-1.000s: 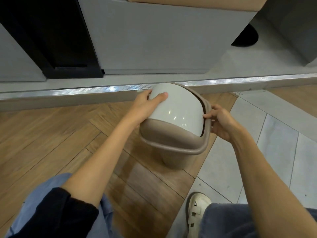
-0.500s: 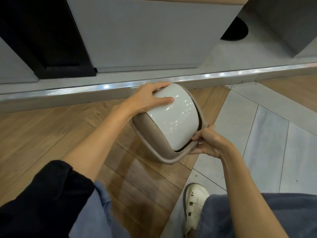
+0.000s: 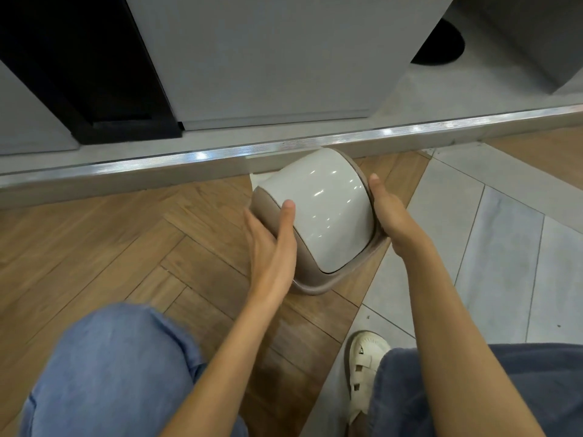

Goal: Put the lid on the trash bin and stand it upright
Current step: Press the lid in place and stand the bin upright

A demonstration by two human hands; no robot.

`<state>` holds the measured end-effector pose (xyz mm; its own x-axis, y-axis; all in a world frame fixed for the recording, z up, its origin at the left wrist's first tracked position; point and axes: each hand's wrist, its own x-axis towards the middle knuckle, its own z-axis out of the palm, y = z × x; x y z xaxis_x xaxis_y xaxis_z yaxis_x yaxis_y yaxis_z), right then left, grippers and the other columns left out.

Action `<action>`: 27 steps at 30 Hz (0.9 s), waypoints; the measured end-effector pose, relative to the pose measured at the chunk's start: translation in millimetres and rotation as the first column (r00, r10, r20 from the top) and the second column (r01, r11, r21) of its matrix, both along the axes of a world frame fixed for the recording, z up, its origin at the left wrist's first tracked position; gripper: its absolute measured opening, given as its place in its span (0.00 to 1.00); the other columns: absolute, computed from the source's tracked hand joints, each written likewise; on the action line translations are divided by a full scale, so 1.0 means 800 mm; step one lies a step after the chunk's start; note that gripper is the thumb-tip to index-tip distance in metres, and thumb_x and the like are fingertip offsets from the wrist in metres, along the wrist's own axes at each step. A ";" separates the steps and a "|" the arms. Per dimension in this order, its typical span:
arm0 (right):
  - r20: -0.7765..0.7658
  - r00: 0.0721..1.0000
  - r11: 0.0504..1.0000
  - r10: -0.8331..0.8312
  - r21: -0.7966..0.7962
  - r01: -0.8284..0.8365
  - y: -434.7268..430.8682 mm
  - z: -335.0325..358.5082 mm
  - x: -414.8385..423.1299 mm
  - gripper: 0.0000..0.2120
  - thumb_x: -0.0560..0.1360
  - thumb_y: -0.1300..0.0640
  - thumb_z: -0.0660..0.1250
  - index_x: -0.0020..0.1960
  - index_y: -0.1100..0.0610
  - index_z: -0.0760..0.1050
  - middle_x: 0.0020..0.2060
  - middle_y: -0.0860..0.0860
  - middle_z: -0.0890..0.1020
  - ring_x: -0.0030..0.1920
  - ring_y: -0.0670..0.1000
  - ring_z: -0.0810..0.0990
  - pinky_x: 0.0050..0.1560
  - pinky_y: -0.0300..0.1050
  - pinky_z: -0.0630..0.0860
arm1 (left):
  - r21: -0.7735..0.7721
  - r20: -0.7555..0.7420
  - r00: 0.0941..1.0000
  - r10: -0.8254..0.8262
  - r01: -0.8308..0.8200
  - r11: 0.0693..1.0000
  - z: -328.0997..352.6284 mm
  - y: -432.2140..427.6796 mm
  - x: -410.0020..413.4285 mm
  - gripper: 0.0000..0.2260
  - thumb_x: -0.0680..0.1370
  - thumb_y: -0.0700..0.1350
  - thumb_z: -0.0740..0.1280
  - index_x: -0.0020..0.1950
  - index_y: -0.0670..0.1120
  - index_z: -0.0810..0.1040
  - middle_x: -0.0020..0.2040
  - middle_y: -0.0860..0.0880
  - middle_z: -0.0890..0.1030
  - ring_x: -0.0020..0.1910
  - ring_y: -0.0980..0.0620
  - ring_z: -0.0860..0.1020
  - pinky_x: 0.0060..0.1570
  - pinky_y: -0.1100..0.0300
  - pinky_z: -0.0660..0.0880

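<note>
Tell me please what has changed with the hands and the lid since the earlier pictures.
The left hand slid from the top of the lid down to its left side. The right hand let go its pinch on the lower rim and now rests against the right rim. The lid stays near the metal strip.

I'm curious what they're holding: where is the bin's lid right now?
In the head view, the lid sits mid-frame between the left hand and right hand, over the wooden floor just before the metal strip.
</note>
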<state>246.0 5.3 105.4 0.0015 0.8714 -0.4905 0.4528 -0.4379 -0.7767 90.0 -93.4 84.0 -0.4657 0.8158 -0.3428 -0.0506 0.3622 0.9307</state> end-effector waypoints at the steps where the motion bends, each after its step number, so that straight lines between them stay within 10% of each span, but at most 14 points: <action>1: -0.006 0.999 0.999 -0.031 0.016 0.031 -0.005 -0.007 0.003 0.30 0.80 0.37 0.46 0.73 0.54 0.67 0.69 0.50 0.72 0.69 0.53 0.69 0.68 0.49 0.64 | 0.008 -0.038 0.999 -0.033 0.033 0.999 -0.002 0.008 -0.006 0.41 0.74 0.70 0.57 0.80 0.51 0.51 0.80 0.51 0.58 0.77 0.51 0.58 0.74 0.55 0.54; 6: -0.059 0.983 0.983 -0.175 0.043 0.177 -0.024 -0.032 0.008 0.33 0.77 0.34 0.45 0.76 0.50 0.62 0.74 0.51 0.67 0.73 0.53 0.64 0.74 0.57 0.59 | -0.006 -0.091 0.975 -0.203 0.203 0.979 -0.012 0.039 -0.037 0.37 0.72 0.71 0.58 0.77 0.54 0.62 0.72 0.53 0.71 0.70 0.52 0.69 0.69 0.54 0.64; 17: -0.150 0.966 0.974 -0.213 0.052 0.222 -0.014 -0.036 -0.017 0.40 0.66 0.24 0.55 0.66 0.50 0.74 0.60 0.47 0.80 0.59 0.50 0.78 0.60 0.50 0.73 | 0.069 -0.037 0.999 -0.005 0.008 0.998 -0.036 0.056 -0.026 0.48 0.61 0.77 0.66 0.75 0.55 0.65 0.73 0.50 0.71 0.70 0.51 0.71 0.68 0.47 0.69; 27: -0.128 0.944 0.947 -0.305 0.064 0.314 0.033 -0.035 -0.033 0.36 0.69 0.27 0.57 0.62 0.55 0.75 0.57 0.51 0.79 0.57 0.54 0.77 0.59 0.53 0.74 | 0.138 -0.127 0.990 0.068 -0.050 0.989 -0.038 0.101 -0.030 0.33 0.76 0.62 0.64 0.78 0.51 0.62 0.75 0.48 0.65 0.72 0.50 0.66 0.63 0.61 0.61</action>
